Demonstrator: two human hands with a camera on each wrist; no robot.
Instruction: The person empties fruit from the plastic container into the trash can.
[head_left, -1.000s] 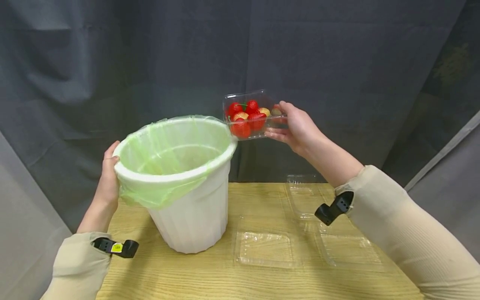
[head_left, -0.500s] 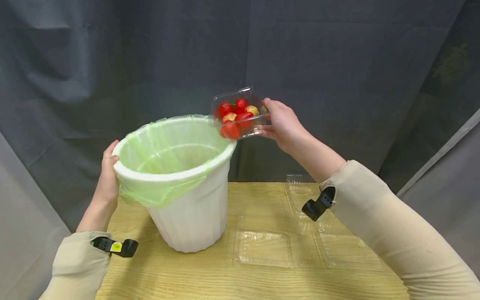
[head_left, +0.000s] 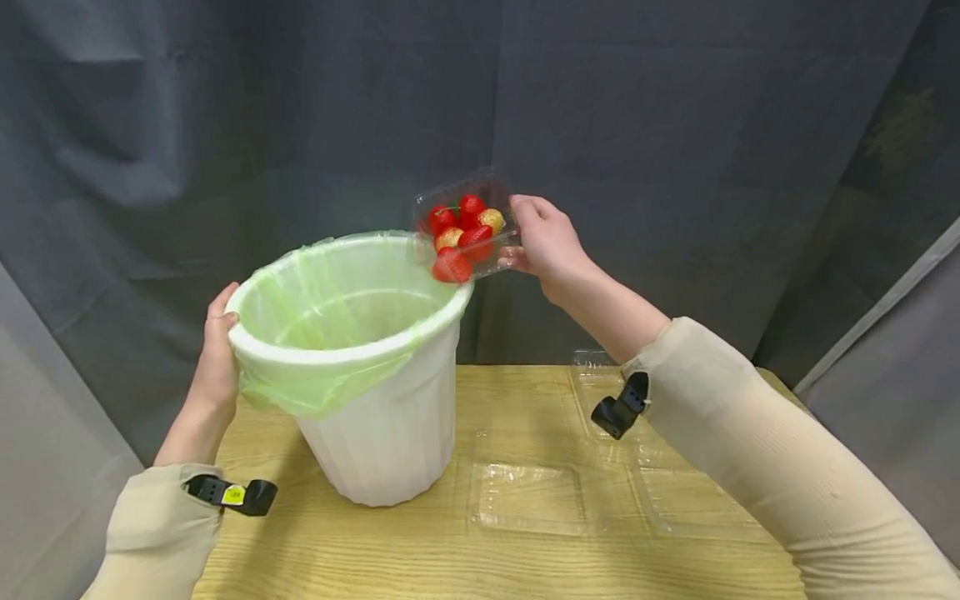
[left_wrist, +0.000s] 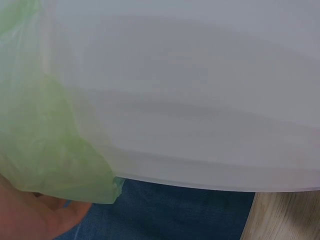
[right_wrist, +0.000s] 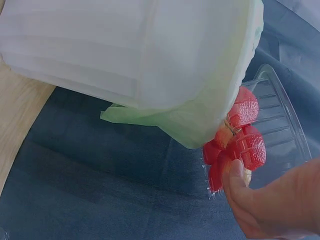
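A white bin [head_left: 382, 417] lined with a green bag [head_left: 315, 392] stands tilted at the table's left. My left hand [head_left: 217, 354] grips its near-left rim; in the left wrist view the bin wall [left_wrist: 200, 100] fills the frame, with the bag [left_wrist: 45, 150] hanging by my palm. My right hand [head_left: 543, 242] holds a clear plastic box [head_left: 465, 229] of red and yellow strawberries [head_left: 459, 237], tipped toward the bin's far-right rim. In the right wrist view the box [right_wrist: 270, 135] sits against the bin's edge [right_wrist: 150, 55], the strawberries [right_wrist: 240, 140] piled at its low end.
Several clear plastic trays [head_left: 532, 498] lie flat on the wooden table [head_left: 450, 558] to the right of the bin, one more at the far edge [head_left: 600, 392]. A dark curtain [head_left: 675, 125] hangs behind the table.
My right hand has carried the strawberry box leftward to the bin's rim and tilted it more steeply. The left hand and bin have stayed put.
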